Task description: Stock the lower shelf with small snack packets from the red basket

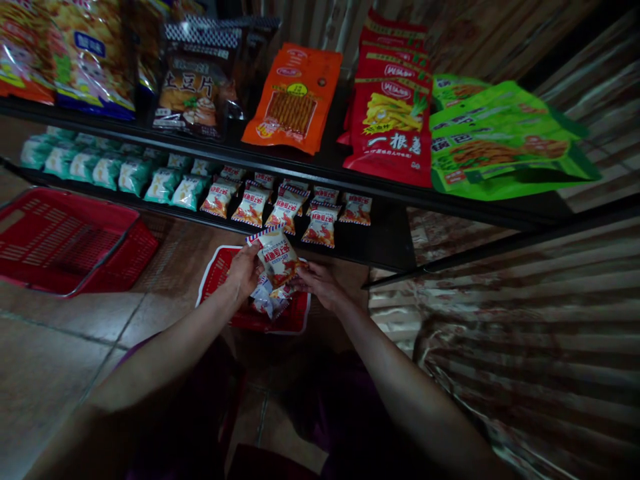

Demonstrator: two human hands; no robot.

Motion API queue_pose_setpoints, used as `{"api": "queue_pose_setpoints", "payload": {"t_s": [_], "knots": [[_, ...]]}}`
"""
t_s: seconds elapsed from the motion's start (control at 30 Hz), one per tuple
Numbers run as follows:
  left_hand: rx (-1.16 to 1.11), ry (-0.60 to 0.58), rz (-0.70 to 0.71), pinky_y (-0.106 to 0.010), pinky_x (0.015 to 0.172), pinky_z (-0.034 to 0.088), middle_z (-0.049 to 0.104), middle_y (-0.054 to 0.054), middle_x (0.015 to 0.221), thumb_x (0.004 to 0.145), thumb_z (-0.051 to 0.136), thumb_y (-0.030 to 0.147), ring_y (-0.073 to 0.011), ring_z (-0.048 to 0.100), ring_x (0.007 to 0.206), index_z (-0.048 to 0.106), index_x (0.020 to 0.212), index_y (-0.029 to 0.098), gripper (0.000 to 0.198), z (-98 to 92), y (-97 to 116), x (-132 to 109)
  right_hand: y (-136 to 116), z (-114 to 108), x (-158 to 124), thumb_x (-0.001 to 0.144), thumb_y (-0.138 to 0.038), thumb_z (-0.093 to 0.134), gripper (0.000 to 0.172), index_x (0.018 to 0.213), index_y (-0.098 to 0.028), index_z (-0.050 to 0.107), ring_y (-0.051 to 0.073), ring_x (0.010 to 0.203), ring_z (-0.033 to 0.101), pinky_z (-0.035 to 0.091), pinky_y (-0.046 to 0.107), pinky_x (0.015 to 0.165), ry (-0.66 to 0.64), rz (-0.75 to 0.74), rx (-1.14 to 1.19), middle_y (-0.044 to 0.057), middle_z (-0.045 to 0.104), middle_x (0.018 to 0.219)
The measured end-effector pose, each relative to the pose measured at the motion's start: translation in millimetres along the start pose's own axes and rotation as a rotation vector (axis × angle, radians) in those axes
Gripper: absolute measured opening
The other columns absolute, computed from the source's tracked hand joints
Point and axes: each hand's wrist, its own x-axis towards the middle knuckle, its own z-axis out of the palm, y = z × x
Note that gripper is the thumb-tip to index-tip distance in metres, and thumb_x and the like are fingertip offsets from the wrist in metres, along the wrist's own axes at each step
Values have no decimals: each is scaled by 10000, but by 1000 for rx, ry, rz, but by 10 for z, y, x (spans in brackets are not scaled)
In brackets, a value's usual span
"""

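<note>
A small white-and-red snack bag (277,257) with a striped top edge is held up between my two hands. My left hand (245,270) is closed on its left side, and the fingers of my right hand (319,283) pinch its lower right corner. Right below the bag is a red plastic basket (214,277) with a white rim. More small snack bags (267,303) lie inside it, partly covered by the held one. Matching snack bags (321,225) stand in rows on the lower black shelf just beyond my hands.
Teal snack bags (133,175) line the lower shelf's left part. On the upper shelf (300,163) are larger bags: an orange one (295,97), red ones (393,113) and green ones (500,143). Another red basket (105,257) sits on the tiled floor at left. A pleated curtain (540,320) hangs at right.
</note>
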Motion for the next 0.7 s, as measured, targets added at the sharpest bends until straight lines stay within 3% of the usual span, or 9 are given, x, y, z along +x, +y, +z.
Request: {"api": "queue_pose_setpoints", "payload": {"t_s": [0.2, 0.4, 0.57, 0.7], "knots": [[-23, 21, 35, -236, 589, 473, 660, -6, 728, 753, 667, 272, -110, 599, 612, 602, 778, 164, 128, 33, 104, -21, -26, 3, -10, 777, -205, 704, 144, 901, -171, 641, 97, 578, 648, 547, 196, 559, 51, -3, 41, 9, 701, 721], [-25, 9, 90, -220, 597, 485, 665, -4, 704, 763, 654, 206, -98, 604, 583, 584, 725, 151, 96, 37, 189, -27, -24, 30, -18, 739, -251, 736, 115, 786, -194, 649, 85, 543, 596, 536, 207, 529, 105, -12, 102, -7, 685, 698], [-43, 38, 43, -225, 630, 502, 677, -25, 682, 815, 565, 134, -109, 631, 593, 583, 718, 146, 100, 69, 241, -50, 38, -19, 57, 631, -341, 813, 239, 750, -211, 651, 102, 614, 619, 549, 220, 565, 147, -60, 194, -2, 694, 771], [-82, 57, -5, -212, 599, 493, 660, -26, 639, 828, 525, 95, -103, 615, 550, 569, 691, 148, 153, 111, 298, -86, 77, -60, 100, 538, -395, 853, 341, 711, -215, 621, 98, 591, 599, 537, 215, 533, 174, -86, 227, -22, 658, 703]]}}
